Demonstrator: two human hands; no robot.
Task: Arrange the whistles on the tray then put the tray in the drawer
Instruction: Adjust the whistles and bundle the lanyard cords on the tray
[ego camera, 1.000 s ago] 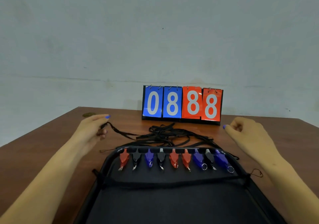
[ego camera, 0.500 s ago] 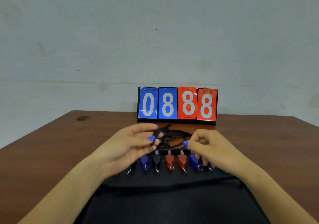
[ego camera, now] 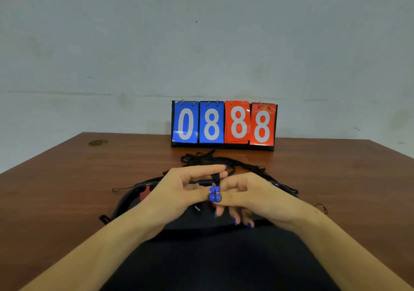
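Note:
A black tray (ego camera: 125, 201) lies on the brown table in front of me. My two hands meet above its far end and hide most of the whistle row; one red whistle (ego camera: 145, 193) shows at the left. My left hand (ego camera: 179, 192) and my right hand (ego camera: 253, 194) both pinch a black lanyard strap (ego camera: 216, 178) between thumb and fingers, thumbs touching. A tangle of black lanyards (ego camera: 215, 159) lies on the table just beyond the tray.
A flip scoreboard (ego camera: 224, 124) reading 0888 stands at the table's far edge against the wall. Thin cord ends stick out left (ego camera: 122, 188) and right (ego camera: 322, 207) of the tray. A small dark spot (ego camera: 98, 142) marks the far left of the table.
Both hands came in from the tray's sides to its middle. They now pinch one lanyard strap together, thumbs touching, covering the whistle row that showed before.

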